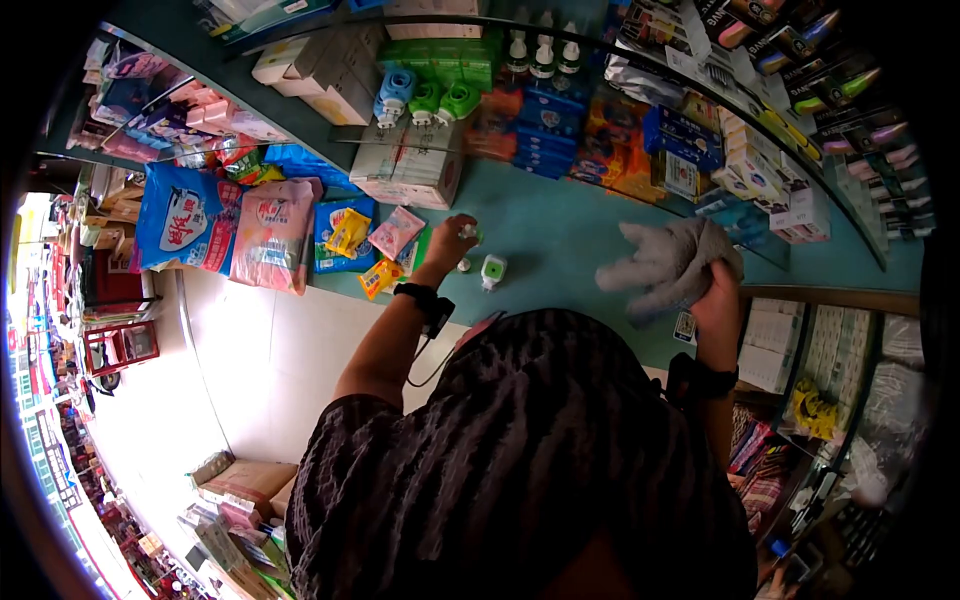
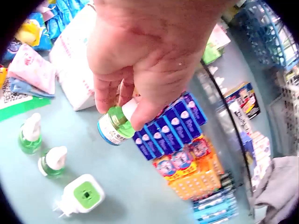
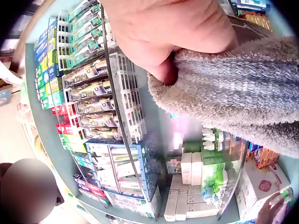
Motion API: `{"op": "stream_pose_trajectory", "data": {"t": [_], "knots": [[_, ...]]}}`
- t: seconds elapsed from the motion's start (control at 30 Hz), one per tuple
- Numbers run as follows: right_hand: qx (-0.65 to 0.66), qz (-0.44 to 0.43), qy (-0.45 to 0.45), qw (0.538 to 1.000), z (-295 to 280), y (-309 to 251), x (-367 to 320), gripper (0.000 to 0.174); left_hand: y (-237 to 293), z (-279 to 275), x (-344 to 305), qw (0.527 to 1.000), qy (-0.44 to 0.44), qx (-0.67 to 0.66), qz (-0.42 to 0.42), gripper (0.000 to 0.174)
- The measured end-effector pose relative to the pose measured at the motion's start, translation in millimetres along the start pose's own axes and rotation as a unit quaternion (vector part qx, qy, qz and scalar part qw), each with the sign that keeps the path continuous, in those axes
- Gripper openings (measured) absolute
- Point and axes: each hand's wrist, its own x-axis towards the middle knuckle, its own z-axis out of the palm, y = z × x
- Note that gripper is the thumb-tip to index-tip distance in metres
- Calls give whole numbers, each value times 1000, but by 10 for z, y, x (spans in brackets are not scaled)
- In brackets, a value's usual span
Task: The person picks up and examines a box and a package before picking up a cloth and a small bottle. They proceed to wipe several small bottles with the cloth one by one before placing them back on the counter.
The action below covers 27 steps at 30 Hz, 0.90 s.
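Note:
My left hand [image 1: 452, 246] is over the counter, its thumb and fingers pinching a small bottle [image 2: 114, 127] of green liquid by its white top. Two more such bottles [image 2: 30, 136] stand on the counter in the left wrist view. Beside them lies a white plug-in device [image 2: 84, 193] with a green square and metal prongs. Over at the right, my right hand [image 1: 716, 292] grips a grey fluffy glove [image 1: 668, 262] near its knitted cuff [image 3: 238, 84]. The glove's fingers point left over the counter, and some of my right fingers are hidden by the fabric.
Detergent bags [image 1: 270, 232] and small packets [image 1: 397, 232] lie at the counter's left. A white carton [image 1: 405, 172] stands behind my left hand. Blue boxes [image 1: 550, 130] and orange packs line the back, below a curved glass shelf edge [image 1: 700, 90]. Toothbrush racks [image 3: 96, 93] are at the right.

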Motion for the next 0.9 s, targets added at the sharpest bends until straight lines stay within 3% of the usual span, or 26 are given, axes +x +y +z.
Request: {"op": "stream_pose_trajectory", "data": {"t": [0.03, 0.17, 0.57, 0.67, 0.8, 0.9], "knots": [[2, 0, 7, 1000, 10, -16, -34, 38, -43, 28, -11, 996, 1, 86, 24, 31], [-2, -9, -11, 1000, -37, -85, -146, 40, -258, 129, -4, 989, -11, 146, -5, 26], [17, 21, 36, 999, -196, -173, -188, 50, -508, 345, 55, 979, -61, 188, -52, 26], [48, 13, 25, 998, 26, -211, -185, 34, -343, 273, -2, 982, -49, 180, -41, 26], [52, 10, 28, 998, 73, -235, -136, 34, 33, 95, 26, 991, -11, 130, 9, 20], [52, 3, 27, 998, -29, -177, -47, 32, 621, -58, 63, 996, 7, 43, 74, 13]]}}
